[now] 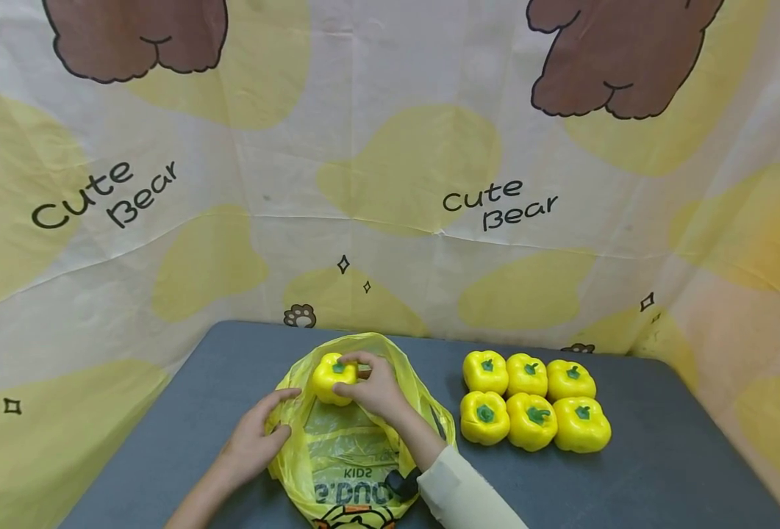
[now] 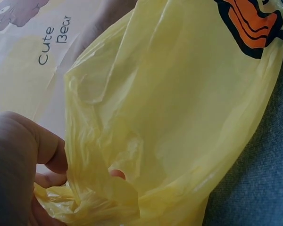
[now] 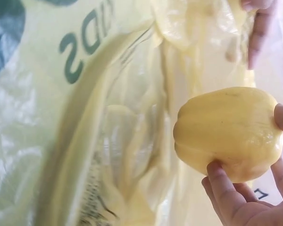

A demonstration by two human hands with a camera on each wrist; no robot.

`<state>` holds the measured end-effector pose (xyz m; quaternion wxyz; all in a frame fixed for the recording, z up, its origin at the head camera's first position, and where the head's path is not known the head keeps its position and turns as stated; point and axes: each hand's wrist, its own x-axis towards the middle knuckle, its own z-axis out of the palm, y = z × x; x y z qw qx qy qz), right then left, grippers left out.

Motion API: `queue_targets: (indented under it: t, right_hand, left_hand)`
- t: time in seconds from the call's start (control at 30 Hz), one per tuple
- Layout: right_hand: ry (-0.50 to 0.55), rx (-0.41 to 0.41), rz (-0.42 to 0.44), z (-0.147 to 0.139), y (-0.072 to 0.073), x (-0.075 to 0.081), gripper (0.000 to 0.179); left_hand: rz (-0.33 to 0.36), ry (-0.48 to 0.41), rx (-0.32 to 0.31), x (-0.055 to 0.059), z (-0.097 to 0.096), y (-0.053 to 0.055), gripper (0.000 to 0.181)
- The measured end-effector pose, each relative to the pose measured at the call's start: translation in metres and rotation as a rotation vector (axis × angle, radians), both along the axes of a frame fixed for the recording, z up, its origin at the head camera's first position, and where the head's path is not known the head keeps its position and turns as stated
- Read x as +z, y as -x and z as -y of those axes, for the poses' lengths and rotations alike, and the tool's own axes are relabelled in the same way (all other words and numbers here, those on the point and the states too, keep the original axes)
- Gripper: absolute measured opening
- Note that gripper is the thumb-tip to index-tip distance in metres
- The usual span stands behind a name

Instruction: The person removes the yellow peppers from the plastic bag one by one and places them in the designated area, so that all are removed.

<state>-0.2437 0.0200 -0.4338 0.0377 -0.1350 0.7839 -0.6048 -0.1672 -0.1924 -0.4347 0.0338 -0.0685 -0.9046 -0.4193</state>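
My right hand [image 1: 379,386] grips a yellow bell pepper [image 1: 326,378] over the mouth of a yellow plastic bag [image 1: 343,444]. In the right wrist view, thumb and fingers press on opposite sides of this pepper [image 3: 226,134], clear of the bag's folds. My left hand [image 1: 252,443] is at the bag's left rim. The left wrist view shows the left fingers [image 2: 52,146] around the gathered edge of the bag [image 2: 170,122], with one fingertip appearing past the plastic. The bag lies with its mouth spread wide, printed lettering visible inside.
Several more yellow bell peppers [image 1: 531,419] with green stems stand in two rows to the bag's right, on the grey table [image 1: 667,455]. A patterned cloth [image 1: 390,169] with bear drawings hangs behind the table and along its sides. A small black device [image 1: 403,485] sits at my right wrist.
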Motion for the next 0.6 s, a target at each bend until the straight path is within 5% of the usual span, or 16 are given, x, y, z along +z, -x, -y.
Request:
queue_targets:
  t: [0.6]
  right_hand:
    - [0.058, 0.053, -0.061, -0.039, -0.037, 0.029, 0.037]
  left_hand:
    - [0.039, -0.078, -0.019, -0.001, 0.000, 0.002, 0.057]
